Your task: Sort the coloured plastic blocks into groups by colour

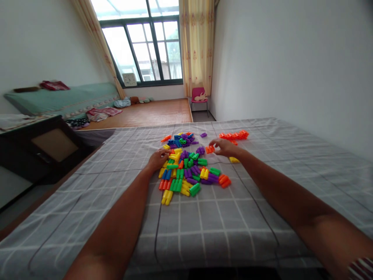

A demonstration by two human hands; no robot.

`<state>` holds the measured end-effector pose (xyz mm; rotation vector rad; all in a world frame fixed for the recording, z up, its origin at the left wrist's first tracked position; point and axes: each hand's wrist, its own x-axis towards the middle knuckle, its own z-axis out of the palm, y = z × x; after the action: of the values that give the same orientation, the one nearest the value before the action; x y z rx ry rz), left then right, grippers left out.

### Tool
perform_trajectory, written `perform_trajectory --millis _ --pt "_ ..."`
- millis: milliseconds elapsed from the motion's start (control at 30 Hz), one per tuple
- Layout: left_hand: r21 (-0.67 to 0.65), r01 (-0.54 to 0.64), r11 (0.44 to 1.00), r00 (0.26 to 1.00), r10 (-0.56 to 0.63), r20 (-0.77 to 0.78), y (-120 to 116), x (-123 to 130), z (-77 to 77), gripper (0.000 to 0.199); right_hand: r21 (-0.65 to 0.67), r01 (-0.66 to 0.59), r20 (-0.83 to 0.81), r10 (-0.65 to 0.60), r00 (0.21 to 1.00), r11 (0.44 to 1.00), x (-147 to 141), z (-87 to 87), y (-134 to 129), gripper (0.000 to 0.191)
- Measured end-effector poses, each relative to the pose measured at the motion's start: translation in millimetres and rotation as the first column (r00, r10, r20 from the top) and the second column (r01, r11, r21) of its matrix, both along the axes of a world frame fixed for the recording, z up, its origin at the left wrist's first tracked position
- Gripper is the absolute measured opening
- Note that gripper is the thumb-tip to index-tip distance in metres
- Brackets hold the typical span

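Many coloured plastic pieces lie in a loose pile on a grey checked cloth. My left hand rests at the pile's left edge, its fingertips by an orange piece; whether they grip it is too small to tell. Right of the pile, my right hand pinches a small orange piece. Beyond that hand lies a row of joined orange pieces. A yellow piece sits under my right wrist.
A dark cabinet stands at the left. Behind the cloth are a wooden bed platform, a pink chair and a window. A white wall runs along the right side.
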<state>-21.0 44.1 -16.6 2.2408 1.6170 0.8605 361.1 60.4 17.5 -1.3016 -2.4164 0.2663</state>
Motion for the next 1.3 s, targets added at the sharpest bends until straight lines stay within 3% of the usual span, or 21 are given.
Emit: perform_trajectory --millis 67,167,267,433,567,867,1000,1167,1300 --pt "0.002 -0.001 1.000 1.000 0.001 0.005 2 -1 -1.7 0.033 -0.002 0.165 -0.067 -0.165 0.984 0.986 35 6.6 11 0.041" --pt "0.007 -0.002 1.000 1.000 0.002 0.000 4 -3 -4.5 0.033 -0.017 0.440 -0.070 -0.440 0.895 0.898 91 4.7 24 0.038" --pt "0.015 -0.003 1.000 1.000 0.003 -0.006 6 -4 -6.4 0.033 -0.041 0.559 0.002 -0.559 0.829 0.828 128 -10.1 31 0.034" --pt "0.030 -0.011 0.999 1.000 0.011 0.009 5 -3 -5.6 0.034 -0.020 0.589 0.044 -0.588 0.808 0.808 137 -30.1 34 0.027" --pt "0.013 -0.024 1.000 0.999 0.024 0.025 1 0 -1.5 0.034 0.032 0.589 0.036 -0.590 0.806 0.807 138 -29.9 35 0.021" --pt "0.008 -0.019 1.000 0.999 0.019 0.029 -5 6 5.0 0.033 0.157 0.672 0.078 -0.687 0.722 0.724 147 -35.8 25 0.014" --pt "0.005 -0.009 1.000 0.999 0.009 0.039 -5 7 4.9 0.032 0.168 0.620 0.103 -0.639 0.762 0.767 138 -36.3 25 0.019" --pt "0.028 -0.017 0.999 1.000 0.017 0.000 -1 5 1.2 0.031 0.222 0.550 0.035 -0.571 0.820 0.805 116 -14.7 22 0.020" --pt "0.031 -0.014 0.999 1.000 0.015 -0.007 2 2 -1.7 0.031 0.163 0.332 -0.046 -0.329 0.943 0.929 87 2.4 14 0.016"
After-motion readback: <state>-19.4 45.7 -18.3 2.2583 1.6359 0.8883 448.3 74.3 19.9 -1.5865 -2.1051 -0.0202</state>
